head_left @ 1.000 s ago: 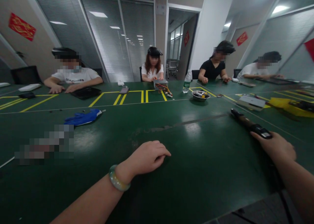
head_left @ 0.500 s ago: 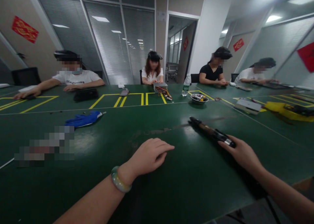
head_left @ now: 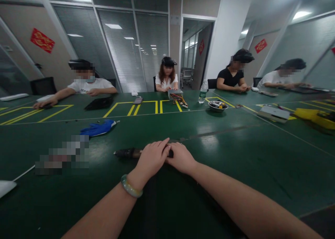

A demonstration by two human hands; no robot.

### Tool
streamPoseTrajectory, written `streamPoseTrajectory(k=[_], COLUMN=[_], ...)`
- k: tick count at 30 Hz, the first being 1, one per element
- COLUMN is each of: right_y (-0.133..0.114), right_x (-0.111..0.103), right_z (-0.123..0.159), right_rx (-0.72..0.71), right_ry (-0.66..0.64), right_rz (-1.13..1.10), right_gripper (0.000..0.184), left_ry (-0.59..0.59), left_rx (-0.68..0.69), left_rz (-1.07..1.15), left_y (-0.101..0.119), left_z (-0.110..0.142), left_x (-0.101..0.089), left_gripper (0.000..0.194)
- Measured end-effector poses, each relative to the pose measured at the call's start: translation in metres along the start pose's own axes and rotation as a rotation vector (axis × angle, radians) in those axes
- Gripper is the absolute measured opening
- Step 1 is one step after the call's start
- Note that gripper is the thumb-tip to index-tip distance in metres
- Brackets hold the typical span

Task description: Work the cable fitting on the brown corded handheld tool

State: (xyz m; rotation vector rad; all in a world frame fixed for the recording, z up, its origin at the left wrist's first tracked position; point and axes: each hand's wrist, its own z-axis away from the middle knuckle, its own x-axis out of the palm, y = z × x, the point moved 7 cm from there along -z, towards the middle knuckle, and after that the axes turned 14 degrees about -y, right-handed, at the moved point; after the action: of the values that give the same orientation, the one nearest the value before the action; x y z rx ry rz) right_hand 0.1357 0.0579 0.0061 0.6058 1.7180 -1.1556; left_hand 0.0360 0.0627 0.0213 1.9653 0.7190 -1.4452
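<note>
A dark, brown-bodied electric screwdriver lies crosswise low over the green table, its narrow tip pointing left. My right hand is closed round its rear end. Over the middle of its body lies my left hand, fingers bent across it and touching the right hand. The two hands hide most of the grip. A bangle circles my left wrist.
A blue glove lies to the left, beside a blurred-out object with a white cable. Farther back stand a metal bowl of small parts, a water bottle and a grey box with coloured wires. Several people sit along the far side.
My right hand has brought the electric screwdriver from the right to the middle, turning its tip leftward. My left hand, bare before, has come down onto it.
</note>
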Motion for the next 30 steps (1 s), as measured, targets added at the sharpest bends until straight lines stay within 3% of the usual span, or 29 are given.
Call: streamPoseTrajectory(k=[4,7,10,12,17,21,25,28,30], right_y=[0.011,0.034,0.050,0.050,0.032,0.029,0.040,0.043,0.044], right_x=[-0.031,-0.048,-0.043,-0.040,-0.031,-0.025,-0.018,-0.010,-0.009], right_z=[0.019,0.039,0.055,0.060,0.061,0.060,0.057,0.056,0.054], right_rx=[0.016,0.173,0.275,0.246,0.078,0.017,0.044,0.034,0.026], right_ry=[0.038,-0.128,-0.418,-0.506,-0.580,-0.548,-0.563,-0.643,-0.630], right_rz=[0.003,0.029,0.031,0.047,-0.018,-0.126,-0.459,-0.708,-0.808], right_gripper=[0.043,0.038,0.047,0.044,0.031,0.019,0.018,0.022,0.025], left_ry=[-0.036,-0.058,-0.088,-0.104,-0.156,-0.231,-0.289,-0.293,-0.272], left_rx=[-0.041,-0.073,-0.060,-0.039,0.026,0.068,0.104,0.095,0.082], left_rz=[-0.017,-0.016,-0.016,-0.015,-0.027,-0.019,0.024,0.043,0.045], left_y=[-0.003,0.000,0.002,0.003,0.003,-0.001,0.002,0.012,0.019], left_z=[-0.002,-0.003,-0.003,-0.002,0.001,0.003,0.006,0.009,0.009], left_x=[0.004,0.004,0.004,0.004,0.003,0.000,-0.008,-0.011,-0.011], left_gripper=[0.042,0.043,0.043,0.043,0.044,0.044,0.042,0.037,0.035])
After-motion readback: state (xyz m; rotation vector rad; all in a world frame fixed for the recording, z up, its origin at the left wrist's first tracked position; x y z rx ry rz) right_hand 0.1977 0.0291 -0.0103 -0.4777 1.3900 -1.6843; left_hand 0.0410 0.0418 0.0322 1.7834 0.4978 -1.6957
